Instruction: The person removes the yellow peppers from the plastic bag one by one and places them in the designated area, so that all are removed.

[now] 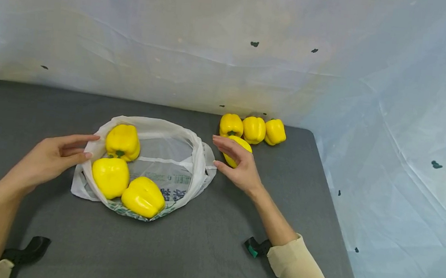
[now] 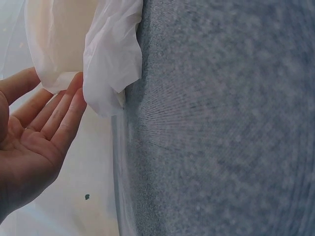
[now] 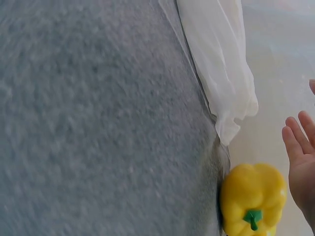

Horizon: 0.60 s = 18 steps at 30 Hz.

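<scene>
A white plastic bag [image 1: 197, 168] lies with its mouth spread wide on the table. Inside it are three yellow bell peppers: one at the back left [image 1: 123, 140], one at the left [image 1: 110, 177] and one at the front [image 1: 143, 197]. At the bag's left rim, my left hand [image 1: 51, 157] touches the plastic with extended fingers, also seen in the left wrist view as a hand [image 2: 39, 132] against the bag [image 2: 110, 59]. Beside the right rim hovers my right hand [image 1: 241, 163], fingers loosely extended, holding nothing. It partly hides a yellow bell pepper [image 1: 243, 144] behind it.
Three more yellow bell peppers stand in a row at the back: left [image 1: 231, 125], middle [image 1: 254, 130] and right [image 1: 275, 132]. The dark grey table [image 1: 202, 254] meets pale sheeting [image 1: 200, 41] behind and at the right [image 1: 418, 186].
</scene>
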### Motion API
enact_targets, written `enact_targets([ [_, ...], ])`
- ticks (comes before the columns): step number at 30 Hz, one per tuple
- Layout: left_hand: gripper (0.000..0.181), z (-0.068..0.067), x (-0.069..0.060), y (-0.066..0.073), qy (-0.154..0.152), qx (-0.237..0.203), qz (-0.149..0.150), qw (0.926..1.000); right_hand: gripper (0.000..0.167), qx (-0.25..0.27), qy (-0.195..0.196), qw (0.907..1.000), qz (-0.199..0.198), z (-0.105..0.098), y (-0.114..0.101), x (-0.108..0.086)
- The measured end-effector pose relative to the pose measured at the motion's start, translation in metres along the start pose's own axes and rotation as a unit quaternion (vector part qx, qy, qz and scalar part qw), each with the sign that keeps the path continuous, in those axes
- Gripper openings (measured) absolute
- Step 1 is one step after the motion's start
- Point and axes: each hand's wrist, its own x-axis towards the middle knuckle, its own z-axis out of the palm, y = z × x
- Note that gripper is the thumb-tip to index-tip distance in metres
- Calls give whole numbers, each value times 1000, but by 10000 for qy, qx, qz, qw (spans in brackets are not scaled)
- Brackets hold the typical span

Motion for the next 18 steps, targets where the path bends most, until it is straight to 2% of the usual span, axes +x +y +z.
enact_targets([
  [8, 59, 0, -1, 1, -17, 20, -63, 10000, 55, 312, -400, 9987, 45, 13, 0, -2],
  [18, 59, 0, 0, 2, -14, 76, -84, 9999, 51, 471, -792, 9957, -141, 29, 1, -3],
])
